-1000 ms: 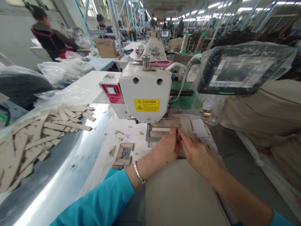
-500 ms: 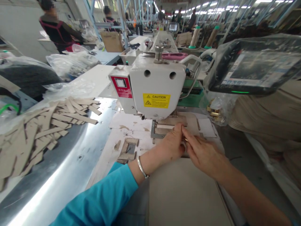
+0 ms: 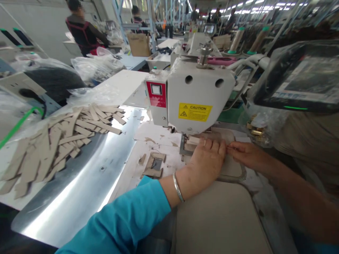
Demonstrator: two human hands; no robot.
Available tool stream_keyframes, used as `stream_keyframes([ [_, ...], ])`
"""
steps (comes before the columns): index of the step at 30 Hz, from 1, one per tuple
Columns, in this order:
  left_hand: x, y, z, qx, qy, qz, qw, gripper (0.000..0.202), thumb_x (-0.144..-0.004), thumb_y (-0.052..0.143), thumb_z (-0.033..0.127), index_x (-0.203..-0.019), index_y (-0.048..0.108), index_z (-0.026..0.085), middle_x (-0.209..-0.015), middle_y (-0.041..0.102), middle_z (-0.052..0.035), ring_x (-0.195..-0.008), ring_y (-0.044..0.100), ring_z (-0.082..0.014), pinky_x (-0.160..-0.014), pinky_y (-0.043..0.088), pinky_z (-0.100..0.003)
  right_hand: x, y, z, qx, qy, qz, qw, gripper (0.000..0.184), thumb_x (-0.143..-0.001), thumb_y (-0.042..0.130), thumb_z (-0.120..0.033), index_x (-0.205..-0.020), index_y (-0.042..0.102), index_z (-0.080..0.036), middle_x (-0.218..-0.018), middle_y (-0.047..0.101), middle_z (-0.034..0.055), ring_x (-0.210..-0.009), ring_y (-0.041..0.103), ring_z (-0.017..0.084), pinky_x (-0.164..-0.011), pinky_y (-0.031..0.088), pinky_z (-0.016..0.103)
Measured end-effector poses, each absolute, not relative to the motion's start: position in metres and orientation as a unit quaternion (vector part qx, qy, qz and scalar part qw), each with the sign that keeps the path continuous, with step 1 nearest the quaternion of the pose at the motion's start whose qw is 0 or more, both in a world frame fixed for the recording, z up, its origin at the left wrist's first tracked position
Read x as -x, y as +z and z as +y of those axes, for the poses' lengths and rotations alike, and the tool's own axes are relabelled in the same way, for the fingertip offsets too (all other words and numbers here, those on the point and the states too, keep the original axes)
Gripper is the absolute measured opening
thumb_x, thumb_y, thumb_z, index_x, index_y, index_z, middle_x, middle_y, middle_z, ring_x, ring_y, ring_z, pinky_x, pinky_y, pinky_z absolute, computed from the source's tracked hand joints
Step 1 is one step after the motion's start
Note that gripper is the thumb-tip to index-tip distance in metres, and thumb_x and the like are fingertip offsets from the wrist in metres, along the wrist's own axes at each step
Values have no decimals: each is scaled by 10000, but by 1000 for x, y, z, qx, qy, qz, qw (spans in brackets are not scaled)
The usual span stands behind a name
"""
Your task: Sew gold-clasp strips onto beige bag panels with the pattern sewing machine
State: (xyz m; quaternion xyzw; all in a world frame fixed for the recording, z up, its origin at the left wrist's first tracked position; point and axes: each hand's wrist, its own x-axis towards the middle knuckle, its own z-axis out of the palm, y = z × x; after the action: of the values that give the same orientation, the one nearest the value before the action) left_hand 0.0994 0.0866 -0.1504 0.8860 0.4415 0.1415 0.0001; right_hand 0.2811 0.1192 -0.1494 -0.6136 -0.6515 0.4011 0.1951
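My left hand [image 3: 208,160] lies palm down on a beige panel [image 3: 233,169] beneath the sewing machine head [image 3: 197,88]. Its fingers press over a narrow beige strip [image 3: 192,140], whose left end shows inside a grey metal clamp frame [image 3: 182,144]. Just right of those fingertips, my right hand [image 3: 242,151] is closed in a pinch; what it grips is too small to make out. Nearer to me lies a larger beige panel [image 3: 219,218].
Many loose beige strips [image 3: 66,141] are heaped on the left, beside a shiny metal plate [image 3: 103,183]. A plastic-wrapped screen [image 3: 299,77] stands at right, above a bag of brass fittings [image 3: 255,130]. A co-worker [image 3: 84,31] sits at the far left.
My hands, together before, are now slightly apart: the left has flattened over the strip, and the right has moved right in a pinch. The view has shifted, too.
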Motion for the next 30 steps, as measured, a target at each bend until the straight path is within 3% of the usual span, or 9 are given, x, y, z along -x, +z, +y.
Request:
stream_keyframes([
  [3,-97,-167,85,-880,97,466,2,597,-979,453,416,-1451,400,54,-1495,437,-167,-1374,378,-354,-1153,281,-512,-291,-141,133,640,555,-518,124,322,-748,645,-513,-748,572,-199,-438,267,-119,-357,187,41,-397,81,179],
  [6,-95,-179,84,-867,89,490,9,707,-961,437,535,-1478,363,58,-1543,363,-169,-1435,280,-367,-1180,227,-519,-300,-137,147,623,623,-462,98,278,-767,644,-459,-737,589,-189,-451,297,-111,-360,119,11,-432,11,198],
  [11,-93,-184,83,-857,92,506,23,761,-947,440,561,-1492,329,41,-1553,320,-212,-1447,251,-379,-1185,203,-529,-302,-137,169,635,628,-443,75,187,-720,688,-354,-748,606,-188,-447,347,-100,-362,147,6,-454,0,204],
  [22,-76,-186,91,-860,86,502,19,756,-964,394,571,-1485,338,25,-1576,265,-202,-1469,222,-333,-1198,199,-493,-266,-135,157,678,537,-500,43,208,-839,569,-410,-801,534,-209,-435,305,-99,-361,155,37,-454,26,220],
  [30,-78,-188,80,-834,44,549,25,855,-947,431,581,-1475,285,-75,-1547,243,-291,-1455,219,-394,-1192,225,-495,-270,-137,158,683,545,-484,49,234,-783,595,-438,-766,527,-215,-443,320,-87,-366,163,42,-450,19,218],
])
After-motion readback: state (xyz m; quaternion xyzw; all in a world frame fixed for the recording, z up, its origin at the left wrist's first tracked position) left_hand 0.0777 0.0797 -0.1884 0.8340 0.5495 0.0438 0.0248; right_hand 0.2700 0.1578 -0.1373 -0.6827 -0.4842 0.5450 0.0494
